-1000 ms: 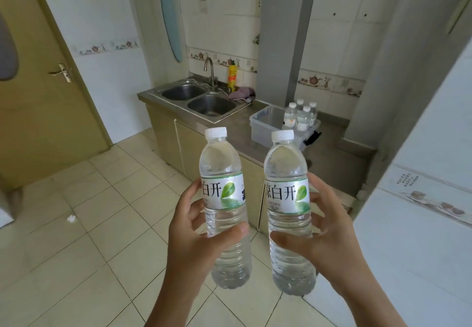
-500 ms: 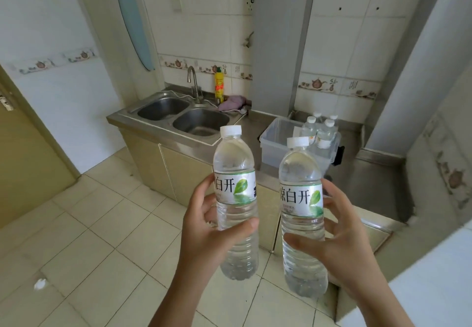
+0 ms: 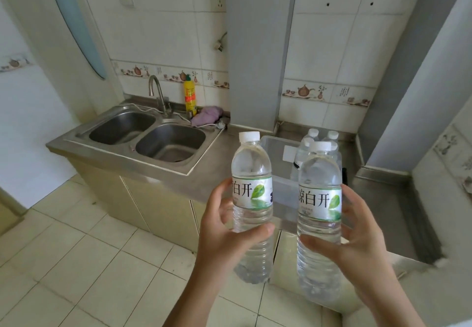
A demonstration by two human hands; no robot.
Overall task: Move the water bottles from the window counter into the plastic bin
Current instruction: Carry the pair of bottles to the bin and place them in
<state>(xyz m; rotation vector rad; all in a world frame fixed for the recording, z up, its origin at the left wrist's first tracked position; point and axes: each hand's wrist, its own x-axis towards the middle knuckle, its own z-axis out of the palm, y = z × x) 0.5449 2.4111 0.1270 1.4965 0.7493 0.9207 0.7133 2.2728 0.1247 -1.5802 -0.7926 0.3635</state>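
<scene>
Steel counter (image 3: 204,181); left hand (image 3: 224,234), right hand (image 3: 357,234) each clamp upright "白开" bottle (image 3: 251,173).

The left hand (image 3: 219,229) grips one bottle (image 3: 251,173) upright; the right hand (image 3: 357,232) grips a second bottle (image 3: 319,178) just right of it. Beyond them a clear bin (image 3: 274,147) sits on the steel counter (image 3: 204,181), with more bottles (image 3: 313,135) at its far right. A double sink (image 3: 148,137) lies left.

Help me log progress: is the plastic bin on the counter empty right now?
No, the plastic bin already holds capped bottles at its far right end.
</scene>
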